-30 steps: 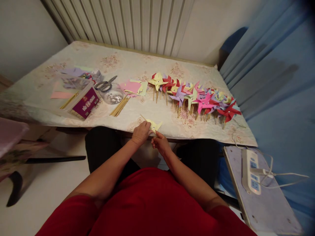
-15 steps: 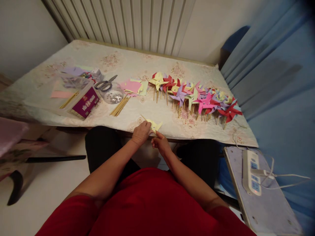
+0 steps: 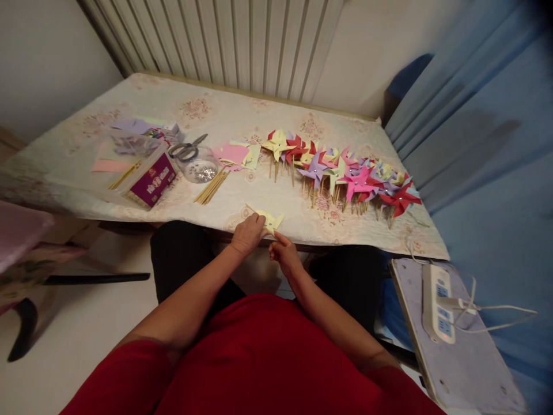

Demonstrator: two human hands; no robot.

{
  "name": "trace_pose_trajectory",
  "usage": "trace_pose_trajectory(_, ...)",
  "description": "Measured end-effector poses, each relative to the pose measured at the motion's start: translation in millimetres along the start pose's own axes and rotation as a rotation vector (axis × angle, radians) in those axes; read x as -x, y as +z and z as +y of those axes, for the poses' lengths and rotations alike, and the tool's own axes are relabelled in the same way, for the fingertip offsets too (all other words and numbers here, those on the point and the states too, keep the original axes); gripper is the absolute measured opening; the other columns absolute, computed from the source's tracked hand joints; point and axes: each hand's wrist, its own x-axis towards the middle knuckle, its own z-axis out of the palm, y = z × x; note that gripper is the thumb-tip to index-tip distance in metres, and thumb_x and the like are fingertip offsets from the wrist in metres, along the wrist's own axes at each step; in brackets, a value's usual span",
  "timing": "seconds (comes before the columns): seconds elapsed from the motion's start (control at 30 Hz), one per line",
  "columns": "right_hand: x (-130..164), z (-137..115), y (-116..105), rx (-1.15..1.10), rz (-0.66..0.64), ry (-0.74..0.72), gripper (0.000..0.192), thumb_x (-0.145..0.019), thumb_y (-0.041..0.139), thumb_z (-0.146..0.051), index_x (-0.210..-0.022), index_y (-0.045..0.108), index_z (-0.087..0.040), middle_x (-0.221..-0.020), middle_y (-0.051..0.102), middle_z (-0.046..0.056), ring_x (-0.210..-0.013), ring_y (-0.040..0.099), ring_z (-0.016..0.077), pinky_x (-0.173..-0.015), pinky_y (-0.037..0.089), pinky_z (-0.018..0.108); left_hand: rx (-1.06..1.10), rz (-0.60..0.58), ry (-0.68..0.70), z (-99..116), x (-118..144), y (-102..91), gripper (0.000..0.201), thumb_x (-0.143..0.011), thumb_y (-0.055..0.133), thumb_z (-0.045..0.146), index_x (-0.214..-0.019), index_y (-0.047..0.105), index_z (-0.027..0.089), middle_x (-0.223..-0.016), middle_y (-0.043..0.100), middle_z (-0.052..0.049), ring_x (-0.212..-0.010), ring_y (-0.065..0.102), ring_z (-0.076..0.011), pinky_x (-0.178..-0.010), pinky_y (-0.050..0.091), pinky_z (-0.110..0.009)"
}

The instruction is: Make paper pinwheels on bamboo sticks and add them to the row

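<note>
A yellow paper pinwheel (image 3: 272,222) with a shiny centre pin lies low over the table's front edge. My left hand (image 3: 247,233) is closed on it, and its thin wooden stick (image 3: 249,208) pokes out past the fingers to the upper left. With one finger stretched out, my right hand (image 3: 285,255) reaches the lower edge of a paper blade. Its other fingers are curled and hold nothing that I can see. Several finished pinwheels (image 3: 359,183) in red, pink, purple and yellow stand in a cluster at the right.
Loose sticks (image 3: 211,187) lie near a clear dish of small metal pins (image 3: 202,171). Scissors (image 3: 185,151) rest beside it. Pink and yellow paper pieces (image 3: 235,154) and a clear box with a purple label (image 3: 152,180) are also there. A power strip (image 3: 438,302) sits on a side stand.
My right hand has shifted very slightly right, its finger still at the blade's lower edge. My left hand keeps its hold on the pinwheel. The view has turned a little.
</note>
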Motion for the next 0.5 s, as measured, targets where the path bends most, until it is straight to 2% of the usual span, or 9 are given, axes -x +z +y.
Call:
trace_pose_trajectory(0.2,11,-22,-15,0.157,0.083,-0.073,0.047,-0.063,0.059,-0.029,-0.108,0.064,-0.016,-0.06,0.061,-0.005,-0.042,0.046,0.009,-0.045,0.036,0.022,0.081,0.037,0.016,-2,9,1.7,0.031,-0.09,0.053,0.04,-0.112,0.051,0.019,-0.109,0.056,-0.011,-0.104,0.053,-0.0246,-0.083,0.046,-0.034)
trace_pose_trajectory(0.37,-3,-53,-31,0.47,0.173,-0.295,0.034,-0.069,0.053,-0.028,-0.098,0.067,-0.017,-0.055,0.054,-0.005,-0.045,0.046,0.0117,-0.049,0.038,0.025,0.149,0.096,-0.014,-7,20,2.5,0.032,-0.089,0.055,0.029,-0.118,0.048,0.018,-0.111,0.056,-0.011,-0.109,0.051,-0.0241,-0.091,0.044,-0.035)
trace_pose_trajectory(0.5,-26,-68,-34,0.837,0.197,-0.517,0.034,-0.073,0.05,-0.023,-0.1,0.07,-0.016,-0.063,0.058,-0.001,-0.061,0.053,0.0164,-0.065,0.045,0.029,0.153,0.095,-0.104,-10,23,1.8,0.023,-0.09,0.051,0.025,-0.111,0.053,0.017,-0.107,0.059,-0.011,-0.106,0.054,-0.0239,-0.088,0.045,-0.034)
